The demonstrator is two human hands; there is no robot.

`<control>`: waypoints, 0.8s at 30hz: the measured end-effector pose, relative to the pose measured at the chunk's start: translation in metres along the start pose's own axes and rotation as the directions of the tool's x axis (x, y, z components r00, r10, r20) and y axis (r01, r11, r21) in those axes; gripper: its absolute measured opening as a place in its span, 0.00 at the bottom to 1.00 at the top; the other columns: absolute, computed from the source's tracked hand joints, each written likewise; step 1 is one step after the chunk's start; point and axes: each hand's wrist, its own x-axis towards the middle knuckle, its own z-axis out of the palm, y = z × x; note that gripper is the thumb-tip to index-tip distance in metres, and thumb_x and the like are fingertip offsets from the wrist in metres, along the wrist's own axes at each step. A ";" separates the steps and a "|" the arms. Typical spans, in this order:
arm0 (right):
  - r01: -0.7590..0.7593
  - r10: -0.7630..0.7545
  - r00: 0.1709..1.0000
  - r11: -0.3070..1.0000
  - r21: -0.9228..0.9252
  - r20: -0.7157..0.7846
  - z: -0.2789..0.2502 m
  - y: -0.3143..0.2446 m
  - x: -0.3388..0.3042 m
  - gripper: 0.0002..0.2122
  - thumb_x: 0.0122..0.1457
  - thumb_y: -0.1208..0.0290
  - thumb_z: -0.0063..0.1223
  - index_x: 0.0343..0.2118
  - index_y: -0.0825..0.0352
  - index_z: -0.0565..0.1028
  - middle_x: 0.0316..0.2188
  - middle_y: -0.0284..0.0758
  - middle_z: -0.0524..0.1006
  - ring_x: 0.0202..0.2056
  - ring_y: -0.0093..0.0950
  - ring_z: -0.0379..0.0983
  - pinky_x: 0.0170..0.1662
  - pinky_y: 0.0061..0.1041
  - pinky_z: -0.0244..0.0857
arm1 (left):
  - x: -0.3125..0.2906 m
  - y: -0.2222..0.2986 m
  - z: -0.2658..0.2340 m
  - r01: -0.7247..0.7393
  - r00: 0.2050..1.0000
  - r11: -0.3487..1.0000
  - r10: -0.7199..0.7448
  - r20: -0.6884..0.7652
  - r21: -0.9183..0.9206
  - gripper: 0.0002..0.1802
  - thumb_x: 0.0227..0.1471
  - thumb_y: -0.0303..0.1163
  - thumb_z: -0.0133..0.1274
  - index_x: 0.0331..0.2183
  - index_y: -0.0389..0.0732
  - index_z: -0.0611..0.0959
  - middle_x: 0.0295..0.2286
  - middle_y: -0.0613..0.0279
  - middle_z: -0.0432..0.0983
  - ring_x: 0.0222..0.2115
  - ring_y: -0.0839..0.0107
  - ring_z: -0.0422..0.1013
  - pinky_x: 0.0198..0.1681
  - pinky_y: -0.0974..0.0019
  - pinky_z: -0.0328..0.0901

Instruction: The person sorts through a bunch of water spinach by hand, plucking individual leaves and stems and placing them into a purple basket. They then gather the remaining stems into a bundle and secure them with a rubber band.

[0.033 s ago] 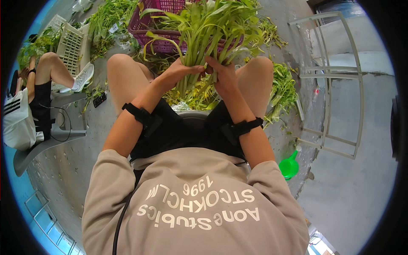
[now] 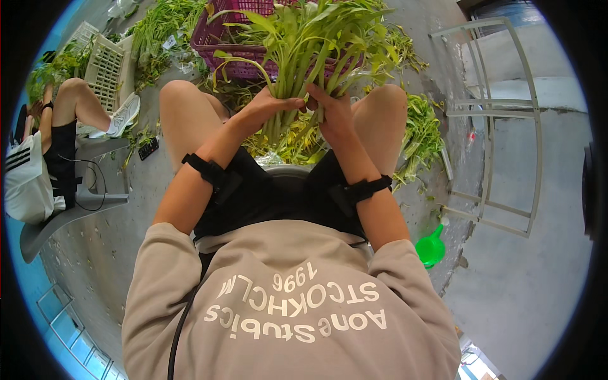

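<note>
My left hand (image 2: 266, 109) is closed round the pale stems of a bunch of water spinach (image 2: 304, 54), its thumb lying across them. On the right side of the same bunch, my right hand (image 2: 334, 115) is closed too, with its thumb near the left thumb tip. The green leaves fan out away from me, over a purple plastic basket (image 2: 206, 38). Cut stem ends point down toward my lap. Below my hands, between my knees, lie yellowed leaves and trimmings (image 2: 294, 142). Most of my fingers are hidden behind the stems.
More greens lie on the floor beside my right knee (image 2: 421, 130) and at the far left (image 2: 164, 31). A co-worker (image 2: 38, 164) sits at left by a pale crate (image 2: 111, 69). At right are a metal frame (image 2: 535, 126) and a green funnel (image 2: 430, 247).
The leafy tops have shifted very slightly. Both hands keep the same hold on the stems.
</note>
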 end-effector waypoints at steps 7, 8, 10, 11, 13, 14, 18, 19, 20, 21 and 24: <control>0.167 -0.201 0.978 0.922 -0.350 -0.063 0.007 0.009 0.002 0.09 0.54 0.75 0.68 0.36 0.69 0.80 0.27 0.31 0.79 0.24 0.21 0.72 0.28 0.24 0.65 | 0.002 -0.003 0.005 -0.054 0.998 0.978 0.061 -0.030 0.202 0.25 0.48 0.34 0.68 0.46 0.37 0.78 0.33 0.63 0.78 0.32 0.74 0.74 0.34 0.68 0.67; 0.166 -0.201 0.977 0.921 -0.351 -0.065 0.006 0.009 0.002 0.09 0.54 0.75 0.68 0.36 0.69 0.80 0.27 0.31 0.79 0.24 0.21 0.72 0.28 0.24 0.65 | 0.002 -0.002 0.008 -0.049 0.996 0.978 0.063 -0.064 0.205 0.24 0.48 0.33 0.67 0.46 0.37 0.78 0.31 0.63 0.77 0.30 0.73 0.73 0.33 0.67 0.67; 0.096 -0.140 0.981 0.953 -0.286 -0.138 0.005 0.009 0.003 0.07 0.55 0.77 0.65 0.35 0.69 0.78 0.27 0.31 0.77 0.23 0.21 0.70 0.25 0.22 0.61 | 0.003 -0.004 0.001 -0.037 0.996 0.988 0.049 -0.080 0.152 0.20 0.49 0.31 0.65 0.44 0.37 0.78 0.30 0.62 0.77 0.29 0.73 0.73 0.33 0.67 0.67; 0.096 -0.139 0.981 0.954 -0.286 -0.135 0.004 0.009 0.005 0.07 0.55 0.77 0.65 0.35 0.69 0.78 0.27 0.31 0.77 0.23 0.21 0.70 0.25 0.22 0.61 | 0.003 -0.005 -0.004 -0.025 0.995 0.995 0.034 -0.093 0.097 0.17 0.51 0.29 0.63 0.42 0.37 0.78 0.28 0.61 0.77 0.28 0.72 0.73 0.32 0.66 0.68; 0.033 -0.098 0.930 0.982 -0.187 -0.355 -0.005 0.005 0.009 0.07 0.56 0.75 0.66 0.33 0.68 0.77 0.26 0.33 0.77 0.22 0.22 0.70 0.24 0.23 0.61 | 0.003 -0.004 -0.009 -0.067 0.988 0.998 0.067 -0.137 0.003 0.15 0.52 0.29 0.62 0.41 0.38 0.77 0.28 0.61 0.76 0.28 0.71 0.73 0.31 0.65 0.68; 0.033 -0.099 0.930 0.982 -0.187 -0.355 -0.012 0.004 0.014 0.07 0.56 0.75 0.66 0.33 0.68 0.77 0.26 0.33 0.77 0.22 0.22 0.70 0.24 0.23 0.61 | 0.004 -0.003 -0.011 -0.113 0.978 0.990 0.095 -0.184 -0.088 0.13 0.53 0.28 0.60 0.41 0.39 0.77 0.28 0.61 0.76 0.28 0.71 0.73 0.31 0.65 0.68; 0.109 -0.092 0.928 0.994 0.025 -0.362 -0.031 -0.003 0.020 0.10 0.58 0.70 0.67 0.30 0.66 0.73 0.22 0.32 0.74 0.19 0.22 0.66 0.23 0.23 0.60 | 0.004 0.006 -0.013 -0.201 0.953 0.961 0.147 -0.265 -0.191 0.17 0.54 0.28 0.60 0.44 0.42 0.73 0.27 0.63 0.72 0.27 0.71 0.73 0.31 0.67 0.69; 0.045 -0.030 0.946 0.998 0.040 -0.324 -0.029 -0.006 0.019 0.11 0.58 0.69 0.66 0.30 0.65 0.72 0.21 0.31 0.72 0.18 0.21 0.65 0.23 0.22 0.59 | 0.003 0.007 -0.014 -0.202 0.953 0.961 0.148 -0.266 -0.190 0.17 0.54 0.28 0.60 0.44 0.42 0.73 0.27 0.63 0.72 0.27 0.71 0.73 0.31 0.67 0.69; 0.045 -0.029 0.946 0.998 0.040 -0.323 -0.023 -0.006 0.017 0.11 0.58 0.69 0.66 0.30 0.65 0.72 0.21 0.31 0.72 0.18 0.21 0.65 0.23 0.22 0.59 | 0.003 0.007 -0.013 -0.210 0.953 0.963 0.163 -0.256 -0.171 0.17 0.53 0.28 0.61 0.44 0.42 0.74 0.27 0.63 0.73 0.27 0.71 0.74 0.30 0.67 0.69; -0.018 0.016 0.947 1.000 -0.002 -0.320 -0.010 -0.005 0.013 0.10 0.58 0.70 0.66 0.30 0.65 0.73 0.20 0.30 0.71 0.18 0.21 0.64 0.22 0.23 0.59 | 0.002 0.007 -0.014 -0.220 0.952 0.964 0.179 -0.247 -0.150 0.18 0.52 0.27 0.62 0.44 0.41 0.75 0.28 0.63 0.73 0.27 0.71 0.74 0.30 0.67 0.69; -0.103 0.079 0.973 0.989 -0.103 -0.216 0.001 0.001 0.008 0.09 0.58 0.72 0.65 0.32 0.65 0.73 0.19 0.28 0.70 0.17 0.19 0.62 0.21 0.23 0.58 | 0.003 -0.001 -0.014 -0.143 0.957 0.988 0.153 -0.246 0.058 0.19 0.50 0.25 0.62 0.44 0.39 0.76 0.30 0.62 0.76 0.27 0.72 0.75 0.30 0.66 0.70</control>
